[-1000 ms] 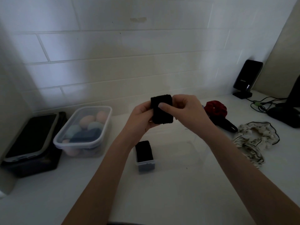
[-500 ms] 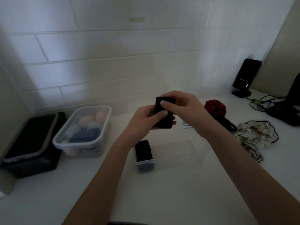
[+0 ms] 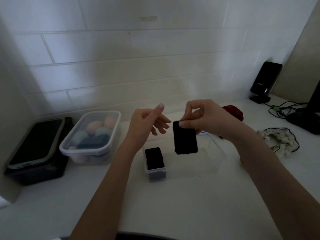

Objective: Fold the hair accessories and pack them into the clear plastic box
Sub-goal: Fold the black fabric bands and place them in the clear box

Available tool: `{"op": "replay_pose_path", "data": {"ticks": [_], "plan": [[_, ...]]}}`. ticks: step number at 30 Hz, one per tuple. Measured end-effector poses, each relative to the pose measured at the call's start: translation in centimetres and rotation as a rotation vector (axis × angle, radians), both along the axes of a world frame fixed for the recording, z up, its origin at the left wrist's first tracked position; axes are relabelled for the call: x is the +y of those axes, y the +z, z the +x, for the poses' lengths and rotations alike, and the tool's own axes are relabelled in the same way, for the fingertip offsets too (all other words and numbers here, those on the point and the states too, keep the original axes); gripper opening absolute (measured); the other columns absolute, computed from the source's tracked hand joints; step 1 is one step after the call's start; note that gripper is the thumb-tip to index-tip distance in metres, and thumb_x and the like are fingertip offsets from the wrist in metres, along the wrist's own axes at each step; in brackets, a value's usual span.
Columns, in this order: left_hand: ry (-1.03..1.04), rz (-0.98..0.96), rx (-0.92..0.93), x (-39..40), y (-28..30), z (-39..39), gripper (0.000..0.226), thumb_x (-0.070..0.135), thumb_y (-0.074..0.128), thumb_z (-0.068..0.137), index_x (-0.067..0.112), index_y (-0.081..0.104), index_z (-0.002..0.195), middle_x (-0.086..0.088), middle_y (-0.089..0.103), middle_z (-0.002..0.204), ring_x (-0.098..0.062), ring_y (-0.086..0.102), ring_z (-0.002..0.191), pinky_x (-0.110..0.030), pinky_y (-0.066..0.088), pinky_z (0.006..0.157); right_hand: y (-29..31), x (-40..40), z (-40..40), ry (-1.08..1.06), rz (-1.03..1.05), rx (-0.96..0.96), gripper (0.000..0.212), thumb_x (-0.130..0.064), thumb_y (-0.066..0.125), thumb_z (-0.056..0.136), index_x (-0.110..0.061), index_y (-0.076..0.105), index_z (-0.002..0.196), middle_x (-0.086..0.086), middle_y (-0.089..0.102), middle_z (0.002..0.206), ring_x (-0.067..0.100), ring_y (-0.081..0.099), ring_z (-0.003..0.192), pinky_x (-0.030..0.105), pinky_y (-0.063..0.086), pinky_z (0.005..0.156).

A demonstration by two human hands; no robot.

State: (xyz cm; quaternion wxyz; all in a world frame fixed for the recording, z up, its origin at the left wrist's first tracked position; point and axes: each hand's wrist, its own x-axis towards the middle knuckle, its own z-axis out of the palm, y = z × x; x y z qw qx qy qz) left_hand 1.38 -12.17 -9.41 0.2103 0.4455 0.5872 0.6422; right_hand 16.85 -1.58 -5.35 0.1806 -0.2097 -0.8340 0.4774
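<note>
Two bare forearms reach up from the bottom edge over a white countertop [image 3: 173, 205]. Nearest on it, a small clear plastic box [image 3: 155, 172] holds a folded black fabric band [image 3: 154, 157] standing in its left end; the rest of the box is hard to make out. Above and just right of it, the right hand [image 3: 206, 118] pinches the top edge of a second folded black fabric hair band [image 3: 185, 140], which hangs as a flat rectangle in the air. The left hand [image 3: 147, 120] is beside it, apart from the band, fingers loosely spread and holding nothing.

Left of the hands sits a lidded translucent tub [image 3: 91, 135] of pastel egg-shaped sponges, then a dark phone [image 3: 36, 142] lying on a black case. To the right lie a cream ruffled scrunchie with black trim [image 3: 277, 141] and, farther back, a dark red scrunchie [image 3: 232, 111] partly behind the right hand. A black upright device [image 3: 265, 78] leans at the tiled wall; its small print is too blurred to read.
</note>
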Motion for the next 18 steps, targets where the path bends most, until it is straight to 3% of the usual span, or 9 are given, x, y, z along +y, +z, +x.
{"op": "replay_pose_path", "data": {"ticks": [2,5,9,12,16,18], "plan": [[0.071,0.036,0.031,0.1,-0.4,-0.1,0.048,0.038,0.05,0.087,0.003,0.07,0.061,-0.004,0.065,0.046,-0.015,0.056,0.037,-0.018,0.035,0.036,-0.5,-0.4,-0.2,0.035,0.014,-0.097,0.018,-0.007,0.074,0.075,-0.005,0.058,0.068,0.018,0.074,0.08,0.017,0.068,0.066,0.031,0.058,0.061],[0.125,0.06,0.072,0.3,-0.9,0.1,0.047,0.031,0.054,0.09,-0.001,0.068,0.059,-0.003,0.06,0.041,-0.016,0.051,0.032,-0.014,0.032,0.036,-1.8,-1.3,-1.1,0.079,0.049,-0.192,0.019,-0.005,0.075,0.074,-0.007,0.059,0.064,0.012,0.073,0.077,0.018,0.07,0.067,0.033,0.061,0.061],[0.133,0.054,0.124,0.4,-1.4,0.2,0.044,0.024,0.054,0.093,0.001,0.068,0.058,-0.005,0.058,0.042,-0.017,0.049,0.031,-0.011,0.032,0.036,-4.1,-2.3,-2.1,0.034,0.225,-0.175,0.024,-0.002,0.074,0.074,-0.016,0.059,0.062,0.007,0.069,0.08,0.018,0.069,0.069,0.038,0.061,0.061],[0.126,0.036,0.155,0.3,-1.4,0.5,0.043,0.025,0.055,0.092,0.002,0.068,0.059,-0.01,0.059,0.046,-0.016,0.05,0.032,-0.012,0.033,0.037,-5.1,-2.5,-2.3,-0.023,0.307,-0.14,0.02,-0.003,0.073,0.074,-0.015,0.06,0.066,0.005,0.069,0.082,0.018,0.068,0.075,0.04,0.059,0.068],[0.133,0.002,0.201,0.1,-1.5,0.7,0.041,0.027,0.057,0.09,0.005,0.069,0.058,-0.001,0.059,0.044,-0.016,0.051,0.033,-0.016,0.038,0.04,-5.6,-3.0,-2.3,0.009,0.41,-0.236,0.002,-0.015,0.073,0.076,-0.015,0.072,0.077,0.0,0.073,0.085,0.012,0.068,0.078,0.034,0.057,0.08],[0.143,-0.006,0.238,0.0,-1.6,0.5,0.042,0.028,0.058,0.09,0.007,0.066,0.054,0.003,0.056,0.039,-0.014,0.05,0.032,-0.02,0.04,0.042,-5.5,-3.1,-2.1,0.044,0.47,-0.277,0.009,-0.02,0.073,0.077,-0.018,0.077,0.085,0.0,0.075,0.087,0.012,0.068,0.079,0.034,0.055,0.081]]}}
